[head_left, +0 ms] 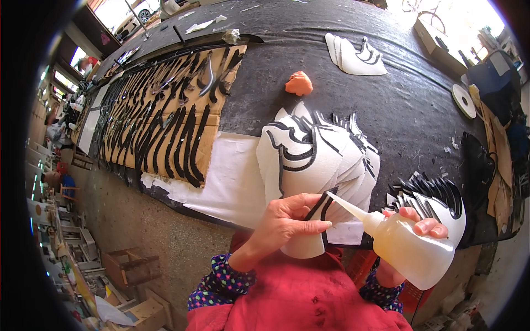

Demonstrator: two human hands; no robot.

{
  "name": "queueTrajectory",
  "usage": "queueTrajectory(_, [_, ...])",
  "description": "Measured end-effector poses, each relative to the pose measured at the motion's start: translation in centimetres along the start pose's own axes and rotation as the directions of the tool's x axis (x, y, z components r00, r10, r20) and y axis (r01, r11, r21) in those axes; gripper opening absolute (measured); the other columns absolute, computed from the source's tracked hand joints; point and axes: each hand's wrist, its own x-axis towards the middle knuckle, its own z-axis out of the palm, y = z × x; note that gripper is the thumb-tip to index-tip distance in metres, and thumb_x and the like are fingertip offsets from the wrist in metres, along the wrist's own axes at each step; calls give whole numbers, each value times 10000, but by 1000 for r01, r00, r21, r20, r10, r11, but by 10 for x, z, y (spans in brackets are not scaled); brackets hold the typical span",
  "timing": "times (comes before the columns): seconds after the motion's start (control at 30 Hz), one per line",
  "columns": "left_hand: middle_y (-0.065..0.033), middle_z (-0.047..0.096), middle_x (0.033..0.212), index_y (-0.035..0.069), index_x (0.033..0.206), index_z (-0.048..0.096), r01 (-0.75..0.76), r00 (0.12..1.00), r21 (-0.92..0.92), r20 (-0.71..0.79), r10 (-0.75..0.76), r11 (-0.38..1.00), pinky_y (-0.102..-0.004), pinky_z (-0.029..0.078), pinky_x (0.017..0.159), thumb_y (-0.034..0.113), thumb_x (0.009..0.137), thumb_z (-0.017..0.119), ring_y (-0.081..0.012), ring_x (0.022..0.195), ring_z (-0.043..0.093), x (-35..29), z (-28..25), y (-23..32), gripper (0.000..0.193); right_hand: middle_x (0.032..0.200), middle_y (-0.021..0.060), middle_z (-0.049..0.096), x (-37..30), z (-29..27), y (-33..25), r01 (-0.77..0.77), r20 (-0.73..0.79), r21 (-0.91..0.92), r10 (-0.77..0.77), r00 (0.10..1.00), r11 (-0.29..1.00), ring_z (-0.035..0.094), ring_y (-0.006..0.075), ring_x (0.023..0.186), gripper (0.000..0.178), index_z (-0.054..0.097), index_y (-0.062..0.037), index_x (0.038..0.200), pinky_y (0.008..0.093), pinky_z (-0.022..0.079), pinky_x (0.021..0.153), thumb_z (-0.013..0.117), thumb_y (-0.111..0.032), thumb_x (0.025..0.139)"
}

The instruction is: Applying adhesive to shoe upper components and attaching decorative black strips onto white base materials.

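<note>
My left hand (290, 223) pinches a white cut piece (305, 246) with a black strip (320, 209) along its edge, thumb on top. In my right hand (417, 220) is a translucent squeeze bottle (414, 251) of yellowish liquid, tilted so its long white nozzle (346, 205) points left. The nozzle's tip is at the upper end of the black strip; whether it touches cannot be made out. Just beyond my hands lies a fanned stack of white pieces with black strips (342, 157). Another such stack (450, 215) sits to the right, partly behind my right hand.
A cardboard sheet (212, 124) bearing rows of black curved strips lies at the left. White paper (237, 165) is beside it on the black-covered table (265, 66). Farther off are an orange lump (298, 83) and more white pieces (356, 55). A white roll (463, 101) stands right.
</note>
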Motion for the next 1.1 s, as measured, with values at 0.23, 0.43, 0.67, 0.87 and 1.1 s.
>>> queueTrajectory(0.23, [-2,639,772,19,1130,592,-3,1000,-22,-1,3,1000,-170,429,617,16,739,714,-23,683,540,0,2,-2,410,1073,73,531,2,-3,-4,9,-29,-45,-10,1000,999,428,396,1170,422,468,-123,1164,607,407,909,646,-278,814])
queueTrajectory(0.43, [-4,639,777,27,1128,596,12,1000,56,-4,-11,998,-169,428,623,18,739,715,-26,686,542,1,-1,-4,407,1076,76,529,-1,-1,1,6,-8,-1,-6,1000,1000,438,400,1158,404,472,-124,1154,605,413,901,645,-260,815])
queueTrajectory(0.67, [-13,643,793,9,1135,588,4,1000,5,-3,-4,1000,-171,429,629,15,738,714,-26,700,545,2,2,-4,416,1079,65,529,1,-7,-2,40,-36,-27,-41,998,999,437,391,1161,407,469,-123,1152,609,416,891,647,-267,815])
queueTrajectory(0.87, [11,621,753,7,1130,590,11,1000,16,-5,-11,1000,-161,411,604,17,736,718,-14,669,517,1,2,-3,414,1079,68,521,-1,-5,2,27,26,-39,-26,999,999,435,393,1161,445,464,-118,1149,615,411,899,679,-265,788])
queueTrajectory(1.1, [35,592,718,8,1127,591,11,1000,43,-1,-11,999,-154,390,578,13,732,720,-3,640,483,1,2,-3,416,1087,85,505,1,-7,-1,-7,99,14,6,995,1000,435,408,1153,550,444,-109,1146,606,415,911,756,-256,717])
